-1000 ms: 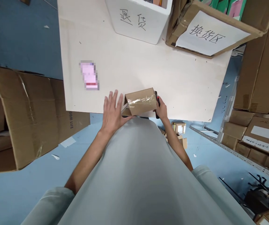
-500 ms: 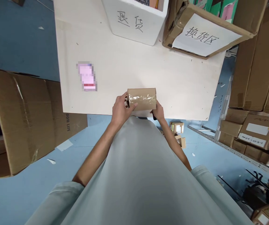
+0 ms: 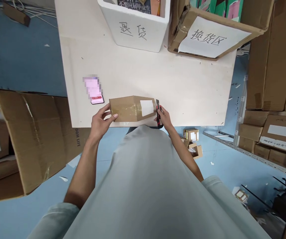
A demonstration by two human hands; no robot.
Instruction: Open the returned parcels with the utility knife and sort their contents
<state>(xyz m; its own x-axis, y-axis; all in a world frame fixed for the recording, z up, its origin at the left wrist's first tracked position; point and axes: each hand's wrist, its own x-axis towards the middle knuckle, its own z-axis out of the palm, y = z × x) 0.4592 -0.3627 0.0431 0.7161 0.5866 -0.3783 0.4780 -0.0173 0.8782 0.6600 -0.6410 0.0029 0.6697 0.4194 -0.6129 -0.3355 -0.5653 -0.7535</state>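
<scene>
A long taped cardboard box (image 3: 130, 108) with a white label lies on the pale table (image 3: 145, 76) near its front edge. My left hand (image 3: 100, 120) grips the box's left end, fingers curled round it. At the right end, my right hand (image 3: 164, 118) is closed on a dark, red-trimmed cutter (image 3: 158, 111), which is pressed against the box. My grey shirt hides the table edge beneath the box.
A pink phone (image 3: 94, 90) lies left of the box. A white bin (image 3: 135, 25) and a labelled cardboard carton (image 3: 207, 28) stand at the table's back. A large open carton (image 3: 26, 132) sits on the floor left; stacked boxes (image 3: 269, 132) right.
The box has been turned from short-side-on to lying lengthwise, its white label now facing up. My left hand moved left to its end; my right hand stays at the right end.
</scene>
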